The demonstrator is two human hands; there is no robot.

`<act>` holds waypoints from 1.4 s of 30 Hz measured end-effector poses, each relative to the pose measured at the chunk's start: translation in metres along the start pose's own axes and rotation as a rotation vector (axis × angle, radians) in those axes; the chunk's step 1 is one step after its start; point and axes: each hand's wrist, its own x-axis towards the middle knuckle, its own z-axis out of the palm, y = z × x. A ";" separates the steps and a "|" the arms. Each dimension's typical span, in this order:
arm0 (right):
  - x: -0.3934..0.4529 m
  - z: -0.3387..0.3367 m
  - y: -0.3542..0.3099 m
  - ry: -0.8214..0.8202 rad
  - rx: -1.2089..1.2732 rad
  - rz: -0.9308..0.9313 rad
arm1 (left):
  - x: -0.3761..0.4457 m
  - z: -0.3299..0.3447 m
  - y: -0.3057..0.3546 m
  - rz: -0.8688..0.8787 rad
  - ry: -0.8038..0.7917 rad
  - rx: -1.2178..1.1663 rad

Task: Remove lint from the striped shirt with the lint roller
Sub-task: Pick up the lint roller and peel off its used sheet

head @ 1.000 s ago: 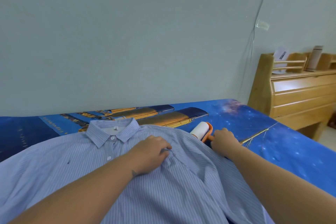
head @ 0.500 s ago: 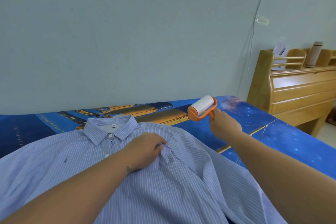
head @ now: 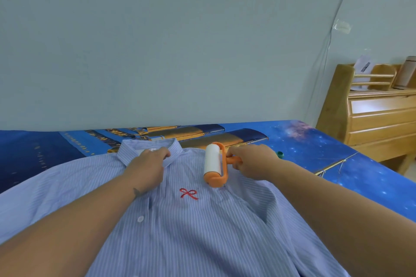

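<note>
A light blue striped shirt (head: 191,227) lies spread, front up, on a blue bed, with a small red bow stitched on its chest. My left hand (head: 147,167) presses down on the collar and button placket, fingers bent against the cloth. My right hand (head: 253,161) grips the orange handle of the lint roller (head: 213,165). Its white roll rests on the shirt's upper chest, just right of the collar and above the bow.
The bed cover (head: 337,157) is blue with stars and gold shapes and runs to a pale wall behind. A small green cap (head: 279,154) lies on the cover beyond my right hand. A wooden headboard cabinet (head: 378,119) stands at the right, with a thin cable on the wall.
My right hand lifted the roller off the bed, swung it over and set it down on the shirt's chest. My left hand slid from the chest up to the collar.
</note>
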 end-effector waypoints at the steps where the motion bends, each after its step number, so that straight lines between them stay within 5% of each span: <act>1: 0.003 -0.001 -0.007 -0.024 -0.029 -0.015 | -0.001 0.000 -0.005 -0.002 -0.012 -0.021; 15: 0.050 -0.007 -0.104 -0.128 -0.150 -0.141 | 0.001 0.000 -0.027 0.020 -0.178 -0.139; 27: 0.016 0.001 -0.061 -0.165 -0.005 -0.057 | 0.000 0.005 -0.023 0.057 -0.158 0.171; 42: 0.000 -0.006 -0.026 0.149 0.245 0.050 | -0.007 -0.001 -0.007 0.064 -0.188 0.305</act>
